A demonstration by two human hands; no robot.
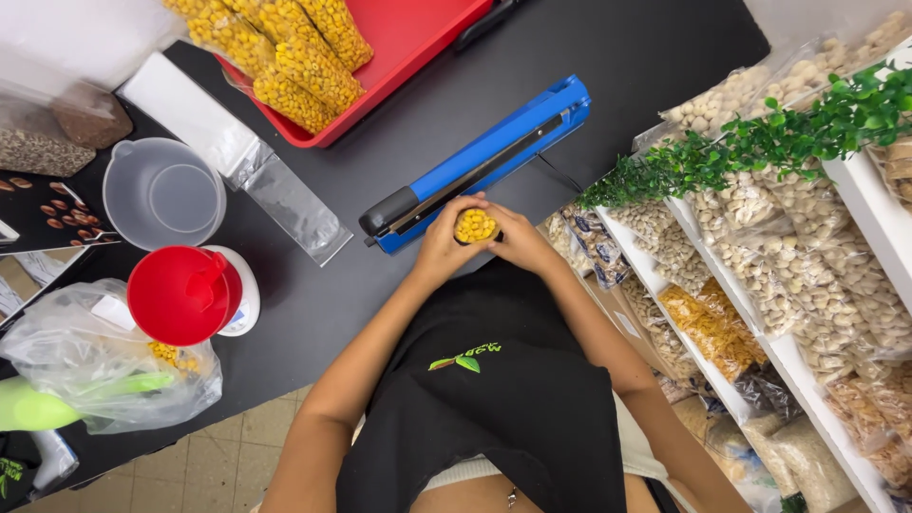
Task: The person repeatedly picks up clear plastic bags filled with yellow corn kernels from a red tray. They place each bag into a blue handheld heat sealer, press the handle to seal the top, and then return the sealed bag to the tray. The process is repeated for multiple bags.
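At the near edge of the black tabletop [617,57], both hands meet around a small clear bag of yellow corn kernels [475,225]. Left hand [439,249]: grip wrapped on the bag's left side, fingers curled over its top. Right hand [521,243]: grip wrapped on the bag's right side, thumb near the top. Bag upright, open end facing the camera, kernels visible inside. Whether the bag rests on the tabletop cannot be told.

Blue heat sealer [484,161] lies diagonally just beyond the hands, black handle end at its left; the fingertips are close to its near edge.

Red tray [418,47] further back, carrying several filled bags of corn [285,47]. Strip of empty clear bags [275,195] lies between tray and sealer, to the left. Clear measuring jug [163,193] left of that. Red funnel [182,294] sits over a small white scale [245,290]. Large loose plastic bag [85,366] with some kernels at far left, green scoop [57,404] in it.

Shelves [855,199] on the right hold packed bags of nuts and grains, with a green plant garland [760,133] along the upper edge.
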